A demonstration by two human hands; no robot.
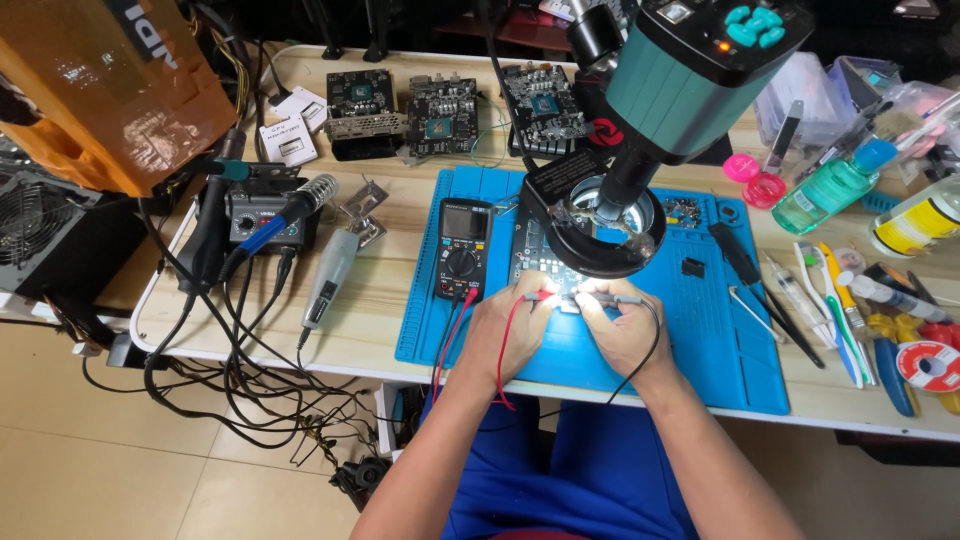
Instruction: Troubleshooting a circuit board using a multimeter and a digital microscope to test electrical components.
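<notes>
Dark circuit board (535, 262) flat on the middle of the blue mat (720, 340), its near edge brightly lit. Red probe (540, 296) pinched in the left hand (505, 335), black probe (620, 298) pinched in the right hand (625, 335), both hands closed around their probes and resting on the mat's near half, tips pointed inward and almost meeting over the board's lit edge. Cannot tell whether either tip actually touches a pad; too small and too washed out by the glare. Red and black leads trailing off the mat's near edge and looping back up to a black multimeter (463, 248) on the mat's left part. Above the mat's centre, a teal microscope (690, 70) with a black ring light (600, 225). Judging by this, mid-measurement: probing two close points on the board. Next move likely calling for steady tips, no slipping between neighbouring contacts, and a glance left across the mat at the meter. Left of the mat, a soldering station (262, 212) amid tangled cables; beyond the mat's far edge, several bare graphics boards (440, 112); right of the mat, a green bottle (825, 190), hand tools and a solder spool (930, 365).
</notes>
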